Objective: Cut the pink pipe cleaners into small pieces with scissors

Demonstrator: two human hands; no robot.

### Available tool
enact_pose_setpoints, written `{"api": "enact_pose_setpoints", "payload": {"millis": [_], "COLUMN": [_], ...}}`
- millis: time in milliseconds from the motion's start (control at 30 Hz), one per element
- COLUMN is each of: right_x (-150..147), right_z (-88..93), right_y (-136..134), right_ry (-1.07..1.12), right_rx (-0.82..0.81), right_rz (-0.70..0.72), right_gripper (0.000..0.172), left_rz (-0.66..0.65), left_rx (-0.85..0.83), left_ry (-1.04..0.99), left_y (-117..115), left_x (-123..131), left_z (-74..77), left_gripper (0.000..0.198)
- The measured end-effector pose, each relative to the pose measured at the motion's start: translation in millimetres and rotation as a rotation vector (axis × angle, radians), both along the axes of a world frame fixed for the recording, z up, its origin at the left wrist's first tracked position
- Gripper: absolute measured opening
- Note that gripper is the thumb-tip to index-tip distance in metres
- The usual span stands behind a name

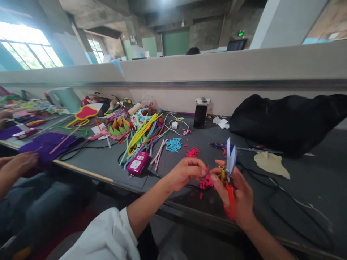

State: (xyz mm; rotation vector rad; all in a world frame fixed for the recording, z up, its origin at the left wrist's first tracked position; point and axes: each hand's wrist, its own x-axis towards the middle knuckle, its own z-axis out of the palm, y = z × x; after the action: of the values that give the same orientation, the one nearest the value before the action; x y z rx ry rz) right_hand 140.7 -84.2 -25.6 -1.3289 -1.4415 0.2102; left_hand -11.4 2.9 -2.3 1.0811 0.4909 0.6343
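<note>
My right hand [240,191] is closed around a pair of scissors [230,202] with orange handles, blades pointing up. Just left of it, my left hand [187,173] has its fingertips pinched together at a small red piece [207,169]. A pile of short pinkish-red pieces [207,183] lies on the table directly below and between my hands. Farther back sit a second pile of red pieces [192,152] and a pile of short blue pieces [174,144].
Left of the piles are a purple device [138,163] and a heap of coloured fuzzy stems [143,133]. A phone [200,116] leans at the back. A black bag [284,122] and cables lie right. Another person's hand [21,162] is at far left by purple material [51,144].
</note>
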Motion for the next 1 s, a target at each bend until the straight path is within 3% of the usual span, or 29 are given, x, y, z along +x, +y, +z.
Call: {"api": "enact_pose_setpoints", "payload": {"millis": [133, 333, 800, 900, 1000], "right_x": [0.0, -2.1, 0.8, 1.1, 3.0], "right_z": [-0.7, 3.7, 4.5, 6.3, 3.4], "right_y": [-1.2, -1.6, -0.9, 0.0, 1.8], "right_ry": [0.04, 0.031, 0.035, 0.009, -0.036], "right_rx": [-0.002, 0.015, -0.018, -0.023, -0.028], "right_rz": [0.025, -0.005, 0.085, 0.028, -0.041], "right_gripper": [0.035, 0.032, 0.03, 0.028, 0.029], "left_rz": [-0.088, -0.082, -0.177, -0.095, 0.062], "left_rx": [0.016, 0.044, 0.052, 0.187, 0.496], "left_ry": [0.079, 0.132, 0.174, 0.193, 0.227], "left_y": [-0.1, -0.5, 1.2, -0.1, -2.0], "left_x": [2.2, 2.3, -2.2, -1.5, -0.4], "left_z": [-3.9, -2.4, -1.5, -0.9, 1.6], "left_gripper": [0.01, 0.009, 0.009, 0.012, 0.01]}}
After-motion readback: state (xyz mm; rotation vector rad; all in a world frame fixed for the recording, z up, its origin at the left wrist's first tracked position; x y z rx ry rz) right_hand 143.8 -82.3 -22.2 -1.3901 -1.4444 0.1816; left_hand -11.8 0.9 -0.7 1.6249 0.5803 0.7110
